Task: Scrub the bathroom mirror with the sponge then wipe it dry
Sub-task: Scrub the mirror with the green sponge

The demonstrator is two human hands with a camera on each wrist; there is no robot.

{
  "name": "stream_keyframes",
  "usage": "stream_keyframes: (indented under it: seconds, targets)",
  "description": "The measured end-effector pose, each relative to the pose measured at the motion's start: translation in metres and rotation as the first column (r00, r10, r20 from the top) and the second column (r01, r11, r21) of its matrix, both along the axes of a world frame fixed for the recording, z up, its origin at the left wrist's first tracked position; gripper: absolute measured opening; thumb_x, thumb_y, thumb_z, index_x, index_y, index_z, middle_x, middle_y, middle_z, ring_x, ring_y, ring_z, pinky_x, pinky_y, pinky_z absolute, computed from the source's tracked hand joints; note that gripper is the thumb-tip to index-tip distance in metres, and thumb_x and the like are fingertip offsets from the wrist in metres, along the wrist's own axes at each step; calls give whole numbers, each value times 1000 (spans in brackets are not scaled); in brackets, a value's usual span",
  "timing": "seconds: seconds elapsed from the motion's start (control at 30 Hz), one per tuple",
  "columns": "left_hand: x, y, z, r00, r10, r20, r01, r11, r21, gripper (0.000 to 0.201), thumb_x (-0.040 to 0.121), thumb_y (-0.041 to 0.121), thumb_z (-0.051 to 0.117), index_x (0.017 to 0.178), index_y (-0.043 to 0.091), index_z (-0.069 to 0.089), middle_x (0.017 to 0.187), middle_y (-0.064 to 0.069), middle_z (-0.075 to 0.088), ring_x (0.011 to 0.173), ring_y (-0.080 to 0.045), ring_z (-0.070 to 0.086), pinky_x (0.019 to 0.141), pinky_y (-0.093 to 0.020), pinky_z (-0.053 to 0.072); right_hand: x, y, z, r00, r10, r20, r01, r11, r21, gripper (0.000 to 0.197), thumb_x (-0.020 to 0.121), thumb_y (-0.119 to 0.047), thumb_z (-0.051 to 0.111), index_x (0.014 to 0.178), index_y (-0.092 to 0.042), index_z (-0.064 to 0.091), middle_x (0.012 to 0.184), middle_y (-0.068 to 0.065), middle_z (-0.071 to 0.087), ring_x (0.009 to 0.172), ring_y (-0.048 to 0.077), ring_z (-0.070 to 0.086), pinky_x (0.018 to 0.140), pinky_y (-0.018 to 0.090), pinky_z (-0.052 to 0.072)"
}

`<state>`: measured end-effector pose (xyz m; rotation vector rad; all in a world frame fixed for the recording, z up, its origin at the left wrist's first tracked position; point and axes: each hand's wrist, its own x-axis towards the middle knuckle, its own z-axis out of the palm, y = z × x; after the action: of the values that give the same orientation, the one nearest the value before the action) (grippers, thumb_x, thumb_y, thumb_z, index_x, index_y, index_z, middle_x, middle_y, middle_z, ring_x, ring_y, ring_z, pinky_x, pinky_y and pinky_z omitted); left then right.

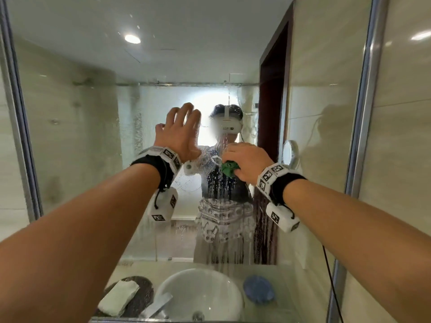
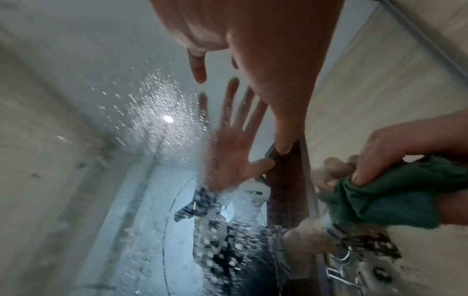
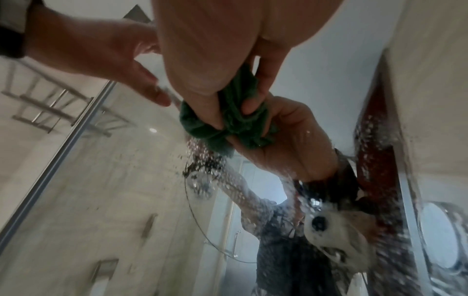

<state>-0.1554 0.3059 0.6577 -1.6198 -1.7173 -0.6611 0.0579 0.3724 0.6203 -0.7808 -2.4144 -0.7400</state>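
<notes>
Our right hand [image 1: 247, 163] grips the crumpled green sponge [image 1: 229, 168] against the wet mirror [image 1: 77, 127]; beside it, our left hand [image 1: 179, 134] is spread open.

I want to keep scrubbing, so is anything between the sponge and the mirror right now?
Nothing visible. The right hand grips the green sponge against the wet mirror. The left hand is spread open to its left, not in between.

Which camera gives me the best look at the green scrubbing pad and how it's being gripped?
The right wrist view: the green pad fills mid-frame, crumpled between the right hand's fingers and thumb against the wet mirror. The left wrist view shows it at the frame's right edge. The head view shows only a green corner under that hand.
</notes>
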Motion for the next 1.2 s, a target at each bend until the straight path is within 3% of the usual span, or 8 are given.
stream_keyframes:
  seconds: [0.13, 0.27, 0.5, 0.73, 0.87, 1.0, 1.1, 1.2]
  targets:
    - [-26, -14, 7, 994, 104, -19, -105, 990, -98, 127, 59, 60, 85, 153, 31, 5, 163, 4, -7, 150, -33, -4, 107, -70, 25, -4, 1, 18, 945, -20, -327, -32, 988, -153, 34, 84, -17, 67, 113, -34, 62, 109, -13, 64, 98, 14, 60, 95, 38, 51]
    - [-50, -21, 17, 984, 170, 50, -161, 976, -147, 138, 58, 63, 84, 155, 30, -8, 162, 3, -22, 150, -33, -15, 109, -73, 18, 5, 2, 64, 720, -114, -684, 60, 993, -103, 28, 90, -17, 61, 117, -27, 59, 113, -5, 62, 98, 15, 59, 84, 24, 43]
    - [-77, -14, 10, 981, 190, 29, -179, 959, -218, 152, 53, 69, 83, 152, 30, -25, 156, -3, -39, 146, -37, -25, 108, -76, 13, 0, 2, 108, 383, -252, -889, 227, 958, -174, 30, 95, -16, 49, 125, -16, 51, 126, 13, 50, 112, 33, 55, 89, 36, 43]
    - [-83, -7, 0, 988, 153, 15, -148, 973, -174, 159, 46, 75, 81, 150, 29, -29, 154, -3, -42, 144, -37, -31, 107, -78, 6, -40, 8, 64, 775, 11, -632, 60, 994, 90, 34, 93, -15, 54, 126, -20, 58, 126, 3, 52, 110, 22, 52, 98, 32, 44]
    - [-83, -9, -3, 990, 144, 2, -142, 974, -176, 156, 48, 75, 81, 151, 28, -28, 155, -4, -40, 144, -37, -30, 107, -77, 6, -56, 2, 16, 972, 101, -211, -72, 987, 143, 41, 85, -10, 65, 124, -22, 61, 125, 2, 56, 110, 23, 53, 91, 35, 52]
    - [-86, -8, -4, 992, 130, -1, -128, 978, -162, 157, 47, 76, 81, 152, 28, -25, 156, -5, -38, 145, -39, -28, 106, -78, 10, -60, 9, -14, 966, 124, 226, -152, 982, 111, 41, 81, -13, 65, 120, -25, 58, 121, 2, 57, 110, 27, 55, 87, 47, 53]
    - [-88, -6, -5, 993, 121, 1, -119, 980, -159, 158, 46, 75, 81, 151, 29, -28, 156, -5, -39, 144, -39, -29, 106, -78, 8, -47, 7, 1, 986, 56, 160, -72, 993, 96, 40, 88, -20, 60, 128, -26, 55, 126, 0, 55, 114, 22, 52, 93, 34, 46]
    - [-90, -4, -6, 995, 100, -3, -100, 984, -146, 158, 46, 75, 81, 150, 30, -29, 155, -4, -40, 144, -37, -31, 105, -78, 6, -32, 5, 29, 969, 18, -246, 10, 994, 109, 37, 91, -20, 56, 128, -22, 56, 125, -2, 55, 108, 18, 51, 89, 38, 51]
